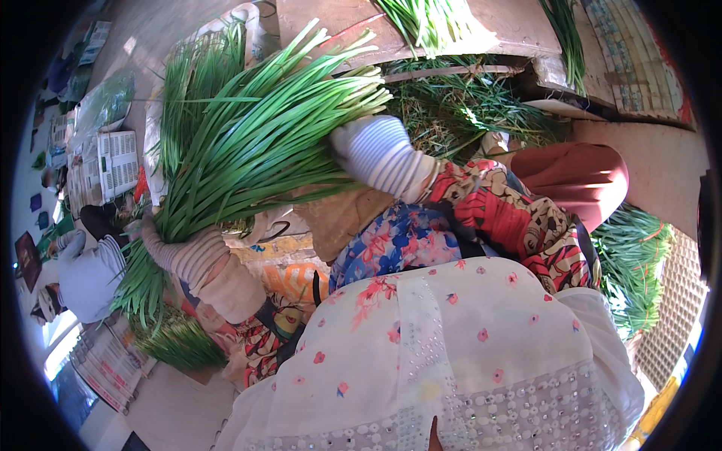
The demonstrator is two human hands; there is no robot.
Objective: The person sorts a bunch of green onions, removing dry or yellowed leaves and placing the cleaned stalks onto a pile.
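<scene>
A big sheaf of garlic chives (263, 128) spans the space in front of me, pale stem ends toward the upper right and green leaves fanning down to the left. My right hand (368, 148), in a grey and white striped glove, is closed round it just below the stem ends. At the leafy side my left hand (167, 244), gloved alike, curls against the drooping leaves from beneath; some of its fingers are hidden. Behind the sheaf, more chives (188, 105) lie on a pale sack.
Cut chives (432, 22) rest on a board (331, 19) ahead, above a heap of loose leaves (466, 109). Tied bundles (632, 263) stand at the right, another bundle (180, 338) at lower left. Newspapers (116, 165) and a co-worker (90, 274) are on the left.
</scene>
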